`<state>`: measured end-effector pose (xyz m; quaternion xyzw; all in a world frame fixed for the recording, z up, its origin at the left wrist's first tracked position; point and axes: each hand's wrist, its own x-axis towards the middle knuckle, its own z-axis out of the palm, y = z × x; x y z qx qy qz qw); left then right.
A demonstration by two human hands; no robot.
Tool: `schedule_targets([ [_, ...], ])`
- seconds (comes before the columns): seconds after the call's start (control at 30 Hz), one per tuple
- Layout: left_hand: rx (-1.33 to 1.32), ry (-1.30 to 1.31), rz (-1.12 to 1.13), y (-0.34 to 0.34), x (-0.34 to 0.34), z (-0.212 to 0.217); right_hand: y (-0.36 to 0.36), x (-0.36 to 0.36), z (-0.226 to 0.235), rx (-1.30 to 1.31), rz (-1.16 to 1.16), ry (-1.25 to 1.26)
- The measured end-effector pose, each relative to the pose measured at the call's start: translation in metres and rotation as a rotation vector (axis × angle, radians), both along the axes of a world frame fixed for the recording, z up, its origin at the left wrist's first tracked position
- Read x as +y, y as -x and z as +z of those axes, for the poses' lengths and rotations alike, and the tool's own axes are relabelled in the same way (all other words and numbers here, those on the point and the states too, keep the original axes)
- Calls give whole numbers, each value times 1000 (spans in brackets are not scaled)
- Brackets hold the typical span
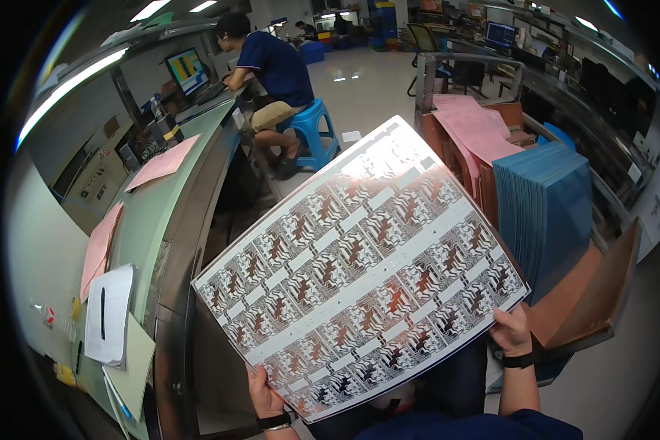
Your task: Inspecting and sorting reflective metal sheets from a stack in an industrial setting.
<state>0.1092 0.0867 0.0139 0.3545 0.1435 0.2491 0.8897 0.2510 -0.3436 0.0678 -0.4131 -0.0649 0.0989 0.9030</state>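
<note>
Circuit panel point(367, 275): left grip point(265, 396) closed on lower-left edge, right grip point(513, 334) closed near right corner.

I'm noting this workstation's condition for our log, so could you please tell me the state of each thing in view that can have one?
Circuit panel: lifted, patterned side facing the camera
Left hand: closed on the circuit panel's left edge
Right hand: closed on it near its right corner
Blue boards: stacked upright on edge
Left monitor: on
Right monitor: on
Blue stool: occupied
Left ceiling light: lit
</note>
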Motion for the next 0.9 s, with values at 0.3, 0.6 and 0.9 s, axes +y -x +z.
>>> schedule_targets([
  [0.3, 77, -185, -49, -6, 21, 6, -42, -24, 35, -28, 37, -70],
  [0.6, 88, -239, -206, -17, 26, 49, -56, -18, 20, -85, 221, 329],
  [0.9, -484, 352, -321, -26, -31, 28, -54, 2, 15, -173, 31, 109],
])
